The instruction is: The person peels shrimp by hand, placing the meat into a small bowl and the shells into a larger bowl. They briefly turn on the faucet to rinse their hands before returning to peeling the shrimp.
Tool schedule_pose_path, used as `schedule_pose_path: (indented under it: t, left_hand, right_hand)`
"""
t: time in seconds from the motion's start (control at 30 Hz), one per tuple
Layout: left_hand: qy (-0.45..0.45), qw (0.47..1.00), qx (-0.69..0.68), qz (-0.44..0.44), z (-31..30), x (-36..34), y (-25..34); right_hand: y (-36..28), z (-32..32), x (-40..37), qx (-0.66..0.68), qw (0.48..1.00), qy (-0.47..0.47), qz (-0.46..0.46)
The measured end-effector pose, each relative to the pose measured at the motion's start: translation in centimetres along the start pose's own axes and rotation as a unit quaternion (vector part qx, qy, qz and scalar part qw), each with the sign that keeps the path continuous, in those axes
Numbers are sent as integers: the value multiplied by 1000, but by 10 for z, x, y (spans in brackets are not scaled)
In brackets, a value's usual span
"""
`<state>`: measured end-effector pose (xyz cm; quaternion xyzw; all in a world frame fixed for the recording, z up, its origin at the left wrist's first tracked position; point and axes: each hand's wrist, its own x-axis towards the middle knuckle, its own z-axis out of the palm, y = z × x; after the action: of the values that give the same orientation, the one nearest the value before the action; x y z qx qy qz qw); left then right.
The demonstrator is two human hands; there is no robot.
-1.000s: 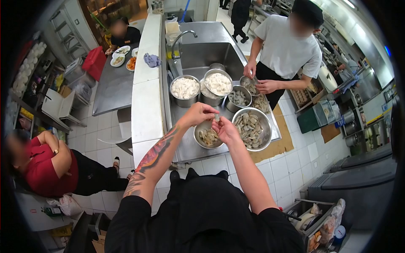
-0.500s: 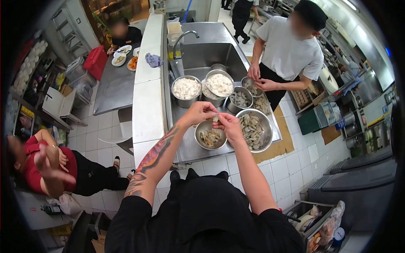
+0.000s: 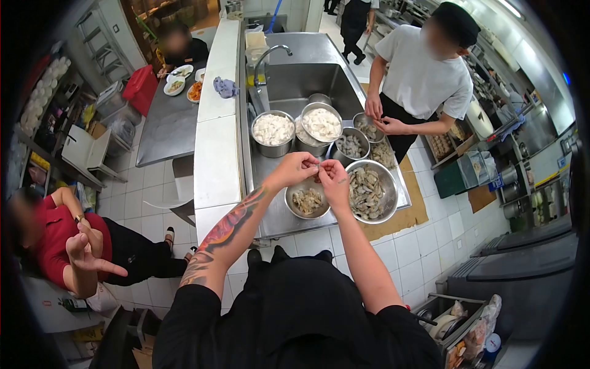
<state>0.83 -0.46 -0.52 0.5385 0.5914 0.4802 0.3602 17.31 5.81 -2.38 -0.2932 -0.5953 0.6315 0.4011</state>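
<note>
My left hand [image 3: 298, 170] and my right hand [image 3: 334, 186] meet above a steel bowl [image 3: 291, 208] of shrimp shells [image 3: 306, 200]. Fingertips of both hands pinch a small shrimp [image 3: 318, 166], mostly covered by the fingers. Just right of my right hand is a larger steel bowl [image 3: 388, 192] filled with grey unpeeled shrimp [image 3: 367, 195]. Behind my hands stand a pot [image 3: 272, 150] and another container heaped with pale white pieces [image 3: 321, 124]. Beside them, a smaller pot [image 3: 362, 155] holds greyish shrimp.
A sink [image 3: 295, 92] with a curved faucet [image 3: 270, 55] lies beyond the pots. Across the counter at right, a co-worker [image 3: 424, 74] handles shrimp over a pot. A tiled ledge [image 3: 215, 157] runs along the left, bearing a bluish cloth [image 3: 225, 87]. A person in red [image 3: 55, 246] is at far left.
My hands have drawn closer together over the shell bowl, and the shrimp is now more covered. The person in red has swung a hand outward, fingers extended.
</note>
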Motion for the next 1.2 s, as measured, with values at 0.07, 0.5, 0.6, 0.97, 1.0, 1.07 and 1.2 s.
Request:
schedule_pose_path:
  t: [0.07, 0.5, 0.6, 0.97, 1.0, 1.07, 1.2]
  left_hand:
    - [4, 1000, 5, -14, 0, 0, -1]
    - [43, 978, 203, 32, 6, -6, 10]
    - [69, 971, 226, 48, 6, -6, 5]
    - [57, 975, 208, 49, -6, -5, -2]
    - [59, 975, 207, 47, -6, -5, -2]
    - [21, 981, 192, 29, -5, -5, 0]
    - [30, 981, 189, 46, 0, -3, -2]
  right_hand:
    - [0, 1, 0, 4, 1000, -11, -4]
    - [26, -14, 2, -67, 998, 12, -14]
    - [35, -14, -3, -103, 993, 59, -26]
    - [72, -31, -12, -455, 883, -40, -108]
    - [68, -28, -11, -281, 959, -32, -2]
    - [35, -15, -16, 16, 987, -24, 160]
    - [24, -11, -16, 75, 976, -86, 185]
